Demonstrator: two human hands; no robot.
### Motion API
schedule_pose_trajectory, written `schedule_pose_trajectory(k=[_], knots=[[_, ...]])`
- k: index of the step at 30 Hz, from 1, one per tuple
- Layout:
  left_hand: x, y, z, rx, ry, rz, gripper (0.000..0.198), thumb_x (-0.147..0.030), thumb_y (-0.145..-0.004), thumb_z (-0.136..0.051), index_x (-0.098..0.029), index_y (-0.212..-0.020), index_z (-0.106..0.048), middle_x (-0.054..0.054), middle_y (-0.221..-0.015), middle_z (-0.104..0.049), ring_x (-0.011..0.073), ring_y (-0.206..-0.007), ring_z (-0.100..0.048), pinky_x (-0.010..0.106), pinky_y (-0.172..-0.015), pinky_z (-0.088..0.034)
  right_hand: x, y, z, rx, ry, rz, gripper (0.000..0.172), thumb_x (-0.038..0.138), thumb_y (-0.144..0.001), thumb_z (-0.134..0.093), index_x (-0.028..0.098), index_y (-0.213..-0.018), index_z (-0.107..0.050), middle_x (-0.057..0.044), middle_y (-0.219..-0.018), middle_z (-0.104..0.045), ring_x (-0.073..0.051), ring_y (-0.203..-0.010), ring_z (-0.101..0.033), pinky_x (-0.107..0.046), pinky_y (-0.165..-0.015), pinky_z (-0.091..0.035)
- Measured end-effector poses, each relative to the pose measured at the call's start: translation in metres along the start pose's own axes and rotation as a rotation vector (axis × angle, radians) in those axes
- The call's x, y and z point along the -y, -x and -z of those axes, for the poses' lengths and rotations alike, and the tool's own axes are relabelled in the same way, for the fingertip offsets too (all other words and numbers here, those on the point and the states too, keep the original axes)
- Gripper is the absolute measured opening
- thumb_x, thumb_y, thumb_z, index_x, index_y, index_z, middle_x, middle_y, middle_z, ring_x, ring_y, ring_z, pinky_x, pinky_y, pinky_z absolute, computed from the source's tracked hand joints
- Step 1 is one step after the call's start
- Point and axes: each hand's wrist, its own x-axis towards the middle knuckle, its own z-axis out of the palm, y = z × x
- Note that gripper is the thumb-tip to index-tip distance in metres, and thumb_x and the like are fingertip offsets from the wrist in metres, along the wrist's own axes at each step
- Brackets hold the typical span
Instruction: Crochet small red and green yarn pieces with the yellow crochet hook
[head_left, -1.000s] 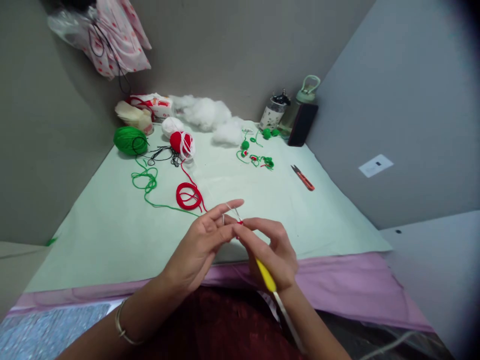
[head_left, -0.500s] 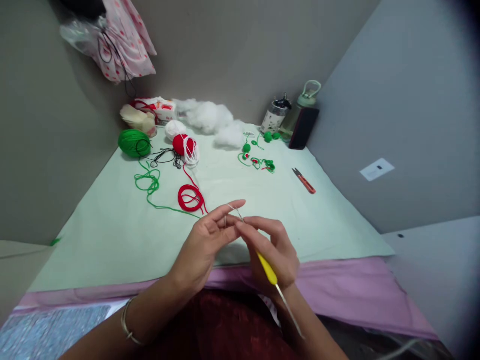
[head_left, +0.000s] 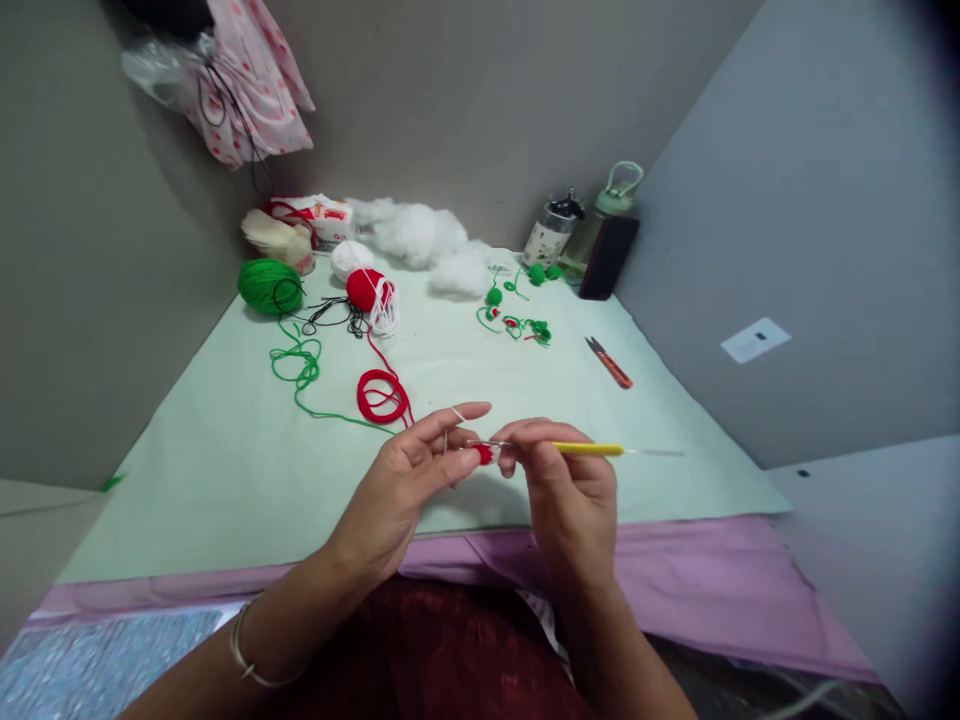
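Observation:
Between thumb and fingers, my left hand (head_left: 409,485) pinches a small red and white crocheted piece (head_left: 485,455), and white yarn runs over its raised index finger. My right hand (head_left: 574,490) grips a crochet hook by its yellow handle (head_left: 589,449). The hook lies nearly level, its metal tip at the top of the piece. A coil of red yarn (head_left: 382,396) rests on the table just beyond my left hand. Green yarn (head_left: 330,414) trails toward that hand from a green ball (head_left: 270,287).
Red (head_left: 365,288) and white (head_left: 351,260) yarn balls and stuffing (head_left: 416,235) stand at the back. Small green pieces (head_left: 538,331) lie right of centre, near orange-handled snips (head_left: 611,364). A phone (head_left: 609,258) leans on a bottle (head_left: 616,195) beside a cup (head_left: 548,238).
My right hand has turned, swinging the hook from a steep downward slant to nearly level, pointing right. The red and white piece now shows between my hands.

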Motion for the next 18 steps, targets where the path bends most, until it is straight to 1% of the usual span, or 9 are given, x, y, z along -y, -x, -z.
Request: schedule_pose_trajectory(k=[3,6,8,10,13,16,18], knots=[[-0.002,0.001,0.001,-0.011,-0.008,-0.008,0.036,-0.03,-0.081,-0.09,-0.027,-0.117,-0.085,0.002,-0.092,-0.07,0.0161,-0.09,-0.06,0.027,-0.081,-0.045,0.004,0.0,0.002,0.01,-0.065,-0.046,0.02,0.029,-0.107,-0.06,0.022,-0.103,-0.078,-0.005,-0.094,-0.082,-0.015,-0.072,-0.074,-0.03,-0.068,-0.062],[-0.002,0.001,0.003,-0.016,-0.033,-0.038,0.035,-0.029,-0.082,-0.089,-0.027,-0.117,-0.085,0.002,-0.092,-0.069,0.0162,-0.088,-0.06,0.028,-0.084,-0.047,0.01,0.004,0.003,0.023,0.044,0.015,0.022,0.025,-0.109,-0.055,0.023,-0.106,-0.076,-0.005,-0.098,-0.082,-0.015,-0.075,-0.075,-0.031,-0.07,-0.064],[0.0,0.0,0.004,-0.017,-0.066,-0.079,0.034,-0.029,-0.083,-0.089,-0.028,-0.117,-0.085,0.001,-0.091,-0.069,0.016,-0.087,-0.061,0.028,-0.086,-0.048,0.012,0.008,0.003,0.04,0.19,0.115,0.023,0.019,-0.109,-0.052,0.024,-0.112,-0.075,-0.004,-0.101,-0.081,-0.015,-0.079,-0.075,-0.032,-0.074,-0.064],[0.002,0.0,0.004,-0.026,-0.108,-0.123,0.033,-0.029,-0.084,-0.088,-0.029,-0.117,-0.084,0.0,-0.089,-0.068,0.0152,-0.086,-0.061,0.028,-0.085,-0.049,0.012,0.011,0.004,0.083,0.355,0.269,0.025,0.016,-0.108,-0.052,0.025,-0.119,-0.073,-0.005,-0.106,-0.081,-0.017,-0.087,-0.077,-0.034,-0.079,-0.065],[0.004,0.0,0.002,-0.048,-0.156,-0.168,0.033,-0.027,-0.085,-0.088,-0.031,-0.117,-0.084,-0.002,-0.085,-0.068,0.0137,-0.083,-0.061,0.025,-0.082,-0.049,0.007,0.014,0.005,0.151,0.551,0.484,0.027,0.017,-0.108,-0.053,0.025,-0.128,-0.068,-0.009,-0.112,-0.081,-0.021,-0.099,-0.078,-0.036,-0.082,-0.067],[0.005,0.0,0.0,-0.055,-0.147,-0.177,0.036,-0.025,-0.083,-0.091,-0.029,-0.118,-0.084,-0.002,-0.083,-0.069,0.0126,-0.081,-0.06,0.024,-0.081,-0.048,0.002,0.016,0.007,0.163,0.722,0.566,0.032,0.016,-0.106,-0.055,0.025,-0.135,-0.067,-0.01,-0.115,-0.079,-0.021,-0.102,-0.078,-0.035,-0.082,-0.068],[0.004,-0.001,0.0,-0.027,-0.059,-0.117,0.043,-0.027,-0.08,-0.093,-0.027,-0.122,-0.082,-0.002,-0.082,-0.069,0.0122,-0.078,-0.06,0.024,-0.078,-0.048,0.002,0.017,0.008,0.165,0.856,0.605,0.038,0.013,-0.102,-0.062,0.028,-0.137,-0.068,-0.009,-0.117,-0.078,-0.022,-0.105,-0.077,-0.035,-0.085,-0.068]])
